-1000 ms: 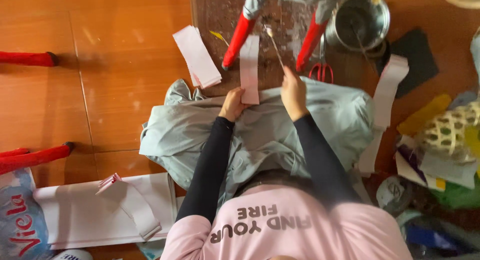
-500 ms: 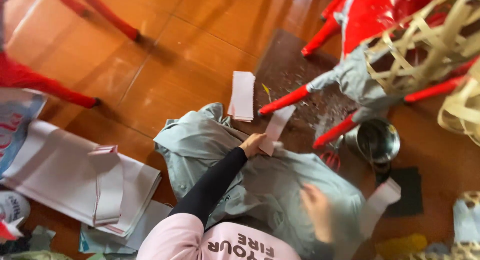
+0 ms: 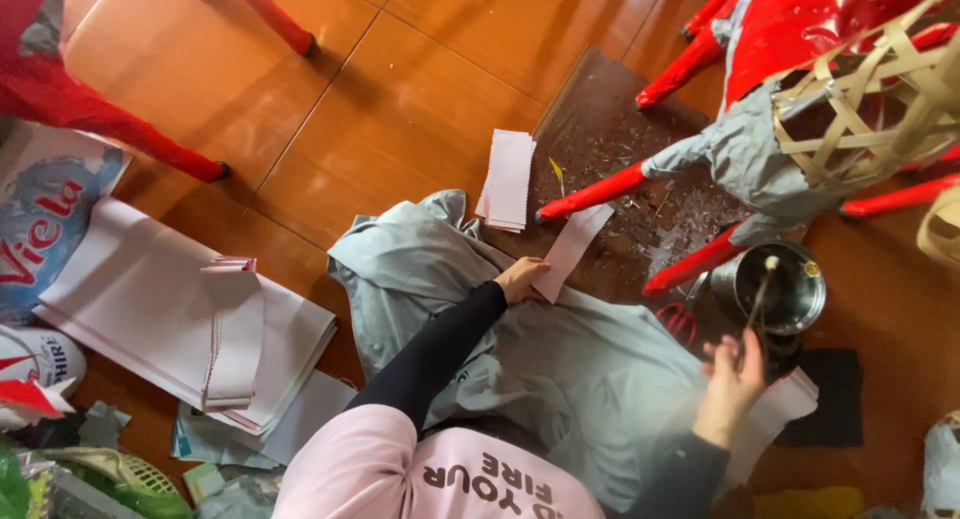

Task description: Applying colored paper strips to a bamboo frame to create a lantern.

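My left hand (image 3: 520, 278) pinches the near end of a pale pink paper strip (image 3: 572, 249) that lies across the edge of a dark board (image 3: 610, 139). My right hand (image 3: 732, 384) is raised at the right and grips a thin stick (image 3: 758, 297) whose far end reaches into a small metal pot (image 3: 790, 291). A grey-green cloth (image 3: 560, 359) is spread over my lap beneath both arms. A stack of the same pink strips (image 3: 508, 179) rests at the board's left edge.
Red chair legs (image 3: 600, 191) and a red chair with grey cloth and a woven bamboo frame (image 3: 860, 109) stand at the right. Red-handled scissors (image 3: 682, 319) lie by the pot. Pale sheets (image 3: 180, 319) and bags lie at the left on the brown floor.
The view has swung further left. My right hand has lifted from the cloth to the metal pot with the stick. My left hand has stayed on the pink strip.
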